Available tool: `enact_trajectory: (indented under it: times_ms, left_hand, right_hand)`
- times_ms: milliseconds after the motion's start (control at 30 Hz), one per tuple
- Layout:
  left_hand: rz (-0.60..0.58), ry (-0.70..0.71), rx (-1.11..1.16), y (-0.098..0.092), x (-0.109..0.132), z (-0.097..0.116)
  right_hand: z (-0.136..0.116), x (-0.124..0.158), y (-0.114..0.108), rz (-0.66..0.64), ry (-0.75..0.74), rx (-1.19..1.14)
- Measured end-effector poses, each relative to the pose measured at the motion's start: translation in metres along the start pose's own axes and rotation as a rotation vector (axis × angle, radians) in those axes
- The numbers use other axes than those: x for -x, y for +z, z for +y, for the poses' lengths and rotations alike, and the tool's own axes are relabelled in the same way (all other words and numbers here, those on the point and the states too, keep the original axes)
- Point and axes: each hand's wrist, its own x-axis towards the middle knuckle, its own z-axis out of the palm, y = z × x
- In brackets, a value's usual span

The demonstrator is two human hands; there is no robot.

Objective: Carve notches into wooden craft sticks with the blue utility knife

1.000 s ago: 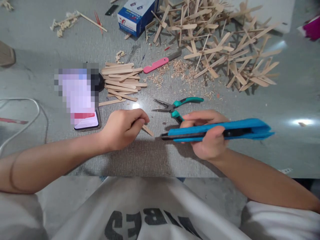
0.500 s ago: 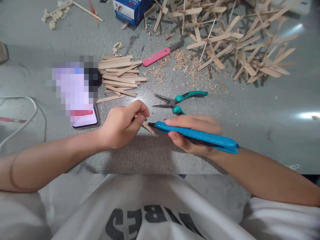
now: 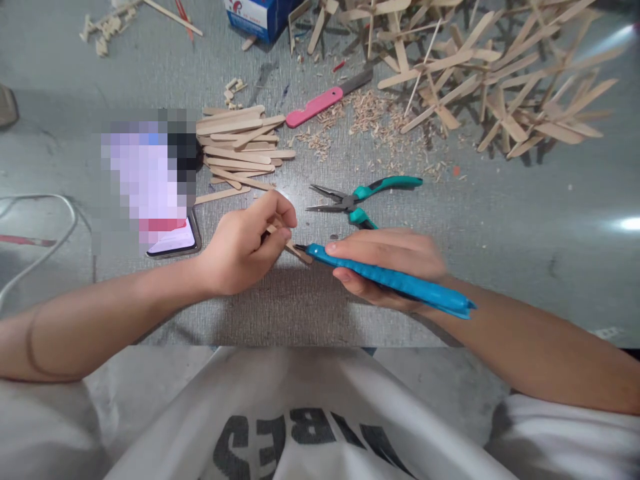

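My left hand (image 3: pixel 250 247) is closed, thumb against curled fingers, around a wooden craft stick (image 3: pixel 301 255) whose end sticks out to the right. The rest of that stick is hidden by the fingers. My right hand (image 3: pixel 390 257) is wrapped round a long blue utility knife (image 3: pixel 400 280) with a ridged body. Its dark tip meets the craft stick close to my left fingertips. Just beyond my right hand, green-handled needle-nose pliers (image 3: pixel 347 202) lie with their jaws apart.
A pile of craft sticks (image 3: pixel 240 147) lies beside a phone (image 3: pixel 173 243). Farther back are a pink-handled knife (image 3: pixel 315 107), wood shavings (image 3: pixel 370 113) and a blue box (image 3: pixel 255 20). Crossed craft-stick pieces (image 3: pixel 450 87) heap up at the back right. A white cable (image 3: pixel 67 207) curves at far left.
The blue knife has rolled and tilted slightly, its rear end a little lower. My left hand stays nearly in place with the stick. The view has shifted a little.
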Motion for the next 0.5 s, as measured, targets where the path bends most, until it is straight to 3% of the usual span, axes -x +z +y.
enact_trajectory:
  times_ms: [500]
  left_hand:
    - [0.072, 0.025, 0.031, 0.0039, 0.0051, -0.0045]
  right_hand:
    - [-0.0059, 0.0012, -0.0006, 0.055, 0.059, 0.049]
